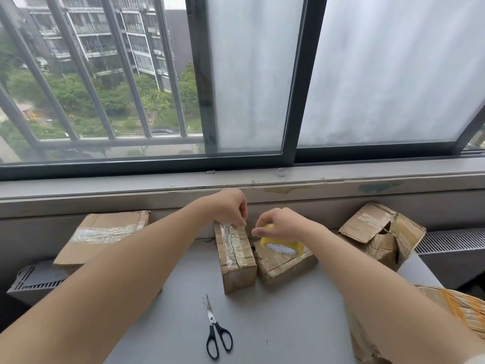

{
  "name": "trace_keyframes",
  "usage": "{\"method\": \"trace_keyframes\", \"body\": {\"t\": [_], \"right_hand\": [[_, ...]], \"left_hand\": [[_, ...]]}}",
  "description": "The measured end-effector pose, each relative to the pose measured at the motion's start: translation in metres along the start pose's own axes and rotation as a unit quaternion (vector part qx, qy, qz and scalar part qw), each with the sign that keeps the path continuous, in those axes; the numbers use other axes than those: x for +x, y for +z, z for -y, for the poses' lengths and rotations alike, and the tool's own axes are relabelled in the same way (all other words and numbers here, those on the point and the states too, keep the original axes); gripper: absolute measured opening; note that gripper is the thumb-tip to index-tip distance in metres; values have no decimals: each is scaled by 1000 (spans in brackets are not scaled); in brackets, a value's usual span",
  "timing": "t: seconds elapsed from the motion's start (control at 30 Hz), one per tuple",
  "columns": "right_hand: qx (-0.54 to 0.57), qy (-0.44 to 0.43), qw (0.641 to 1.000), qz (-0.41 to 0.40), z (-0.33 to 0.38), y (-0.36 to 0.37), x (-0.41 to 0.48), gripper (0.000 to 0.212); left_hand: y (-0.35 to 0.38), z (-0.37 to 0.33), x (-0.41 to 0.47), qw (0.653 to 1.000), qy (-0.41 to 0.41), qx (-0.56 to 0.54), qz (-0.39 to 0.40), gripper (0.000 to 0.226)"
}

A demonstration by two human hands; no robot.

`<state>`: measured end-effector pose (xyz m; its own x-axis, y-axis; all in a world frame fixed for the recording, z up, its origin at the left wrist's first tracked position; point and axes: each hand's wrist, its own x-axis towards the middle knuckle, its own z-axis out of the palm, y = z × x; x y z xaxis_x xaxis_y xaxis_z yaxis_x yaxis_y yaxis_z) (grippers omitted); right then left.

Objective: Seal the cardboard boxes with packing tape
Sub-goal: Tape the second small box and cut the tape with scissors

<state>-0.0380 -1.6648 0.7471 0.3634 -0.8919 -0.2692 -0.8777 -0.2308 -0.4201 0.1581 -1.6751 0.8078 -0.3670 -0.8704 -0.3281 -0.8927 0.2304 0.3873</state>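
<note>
Cardboard box [237, 254] in hand sits just under your left hand [231, 209], tape strip [227, 241] down its top seam. Scissors [216, 329] lie nearer you, well short of both hands. Left hand pinches the tape strip at the box's far end; right hand [279, 223], just beside, curls round the tape roll [286, 246] on the neighbouring box [286, 266]. Likely next: hold tension, free a hand, cut

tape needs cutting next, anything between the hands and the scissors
Only the small box lies between the left hand and the scissors, probably low enough to reach over; the right hand grips the tape roll.
</note>
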Motion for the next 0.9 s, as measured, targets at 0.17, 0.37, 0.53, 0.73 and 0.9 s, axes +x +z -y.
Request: {"method": "trace_keyframes", "body": {"t": [0.17,0.37,0.53,0.73,0.9], "right_hand": [[78,-20,997,-5,-1,4,-4,33],[112,-5,993,-39,3,10,-5,29],[133,16,989,-66,-4,9,-6,29],[114,70,990,-45,-38,19,-20,27],[115,96,988,-40,-49,31,-31,27]], "left_hand": [[3,18,0,999,-13,-45,-27,11],[12,28,1,990,-16,-120,-68,2],[19,32,4,968,-15,-240,-77,4],[62,68,10,985,-18,-159,-64,9],[123,78,24,990,98,91,44,37]]}}
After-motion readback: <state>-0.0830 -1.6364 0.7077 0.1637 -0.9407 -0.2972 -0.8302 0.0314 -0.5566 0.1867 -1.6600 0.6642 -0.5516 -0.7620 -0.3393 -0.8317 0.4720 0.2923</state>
